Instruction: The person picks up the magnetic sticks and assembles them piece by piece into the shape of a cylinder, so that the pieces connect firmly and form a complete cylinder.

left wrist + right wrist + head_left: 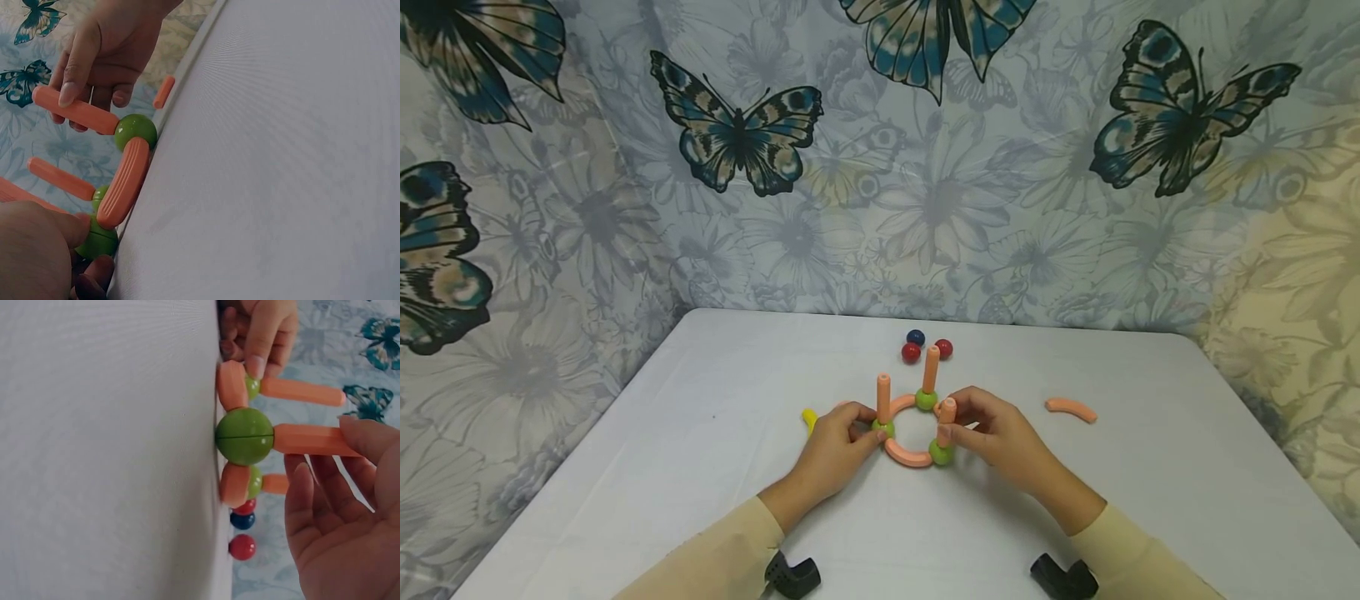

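Here, on white table (625, 500), near middle: left hand (833, 448) with thumb and fingers pinched round green ball (887, 429); right hand (1006, 435) with thumb and fingertips drawn close, gripping upright orange stick (948, 413). Between hands, orange ring (908, 457) of curved pieces (903, 402) and green balls, one stick standing on each ball. Well apart at right, loose orange curve (1071, 408); beside left hand, yellow piece (809, 419), partly hidden. Beyond ring, two red balls (911, 353), blue ball (915, 337).

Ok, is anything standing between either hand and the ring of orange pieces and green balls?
Nothing visible. The right hand directly grips an upright orange stick on the ring; the left hand pinches a green ball of it. The blue ball lies beyond, clear of both.
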The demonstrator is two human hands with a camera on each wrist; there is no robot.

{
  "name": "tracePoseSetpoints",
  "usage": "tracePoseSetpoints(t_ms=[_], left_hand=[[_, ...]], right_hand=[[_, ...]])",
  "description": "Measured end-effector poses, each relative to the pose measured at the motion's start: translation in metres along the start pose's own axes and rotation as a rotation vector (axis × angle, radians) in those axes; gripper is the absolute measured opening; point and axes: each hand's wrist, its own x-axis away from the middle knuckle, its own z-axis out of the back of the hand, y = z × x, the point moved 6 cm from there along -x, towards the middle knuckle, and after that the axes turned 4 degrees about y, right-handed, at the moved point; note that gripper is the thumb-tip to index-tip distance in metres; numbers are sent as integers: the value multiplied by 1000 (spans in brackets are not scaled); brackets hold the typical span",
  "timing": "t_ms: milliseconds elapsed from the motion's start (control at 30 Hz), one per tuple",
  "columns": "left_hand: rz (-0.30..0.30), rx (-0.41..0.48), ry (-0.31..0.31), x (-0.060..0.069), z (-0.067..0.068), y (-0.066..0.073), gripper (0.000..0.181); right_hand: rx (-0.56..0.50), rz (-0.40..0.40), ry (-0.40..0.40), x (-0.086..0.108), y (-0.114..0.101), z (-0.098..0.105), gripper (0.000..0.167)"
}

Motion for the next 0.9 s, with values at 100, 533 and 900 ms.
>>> tracePoseSetpoints(t_ms=[100,533,900], left_hand=[[-3,-3,0,0,0,0,19],[-5,1,-6,0,-1,0,19],[-7,1,-5,-1,0,1,18]], right_hand=[[8,-26,-22,0,2,-2,20],[44,-48,-41,-1,9,-6,17],[65,-47,-36,-1,11,-4,17]])
